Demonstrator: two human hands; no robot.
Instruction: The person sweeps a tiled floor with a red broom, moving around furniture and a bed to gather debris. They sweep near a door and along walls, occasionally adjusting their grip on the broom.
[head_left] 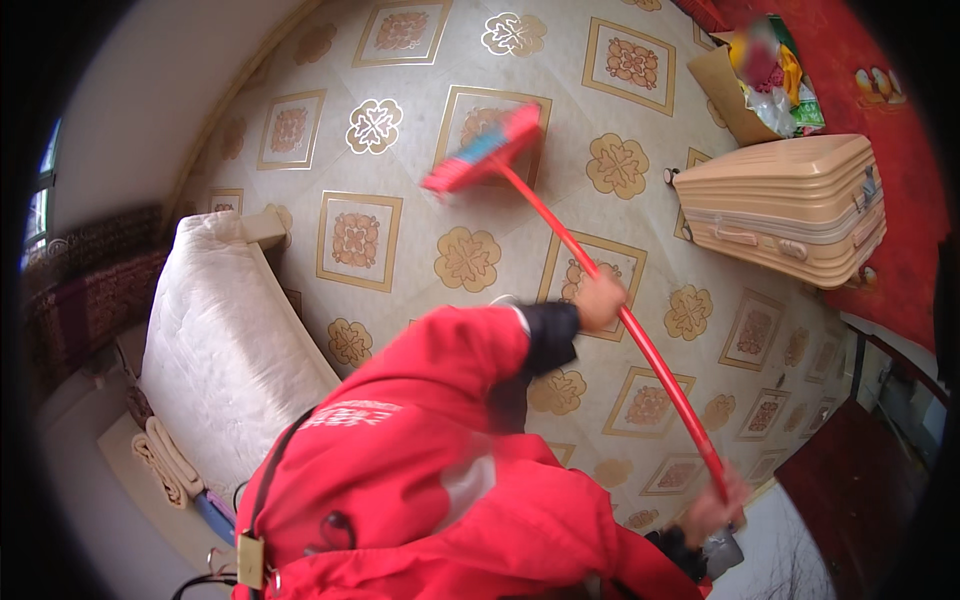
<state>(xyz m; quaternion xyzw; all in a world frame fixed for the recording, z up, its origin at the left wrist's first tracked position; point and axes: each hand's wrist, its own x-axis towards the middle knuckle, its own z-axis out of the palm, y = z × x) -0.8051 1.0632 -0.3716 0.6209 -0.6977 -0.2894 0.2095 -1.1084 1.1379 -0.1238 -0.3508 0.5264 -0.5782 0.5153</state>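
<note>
A red broom (562,231) slants across the view, its handle running from the lower right up to a wide head at the top middle. Red and blue-green bristles show on the head, which is blurred and at the patterned floor. My left hand (600,299) wraps round the handle about midway, closed on it. At the handle's end, lower right, my right hand (713,512) is closed round it too, somewhat smeared by motion. Red sleeves with dark cuffs cover my arms.
A peach hard-shell suitcase (785,205) lies at the right, beside a cardboard box (735,95) of mixed items and a red cloth surface (850,60). A white padded cushion or mattress (225,330) is at the left. Dark reddish furniture (850,490) stands lower right.
</note>
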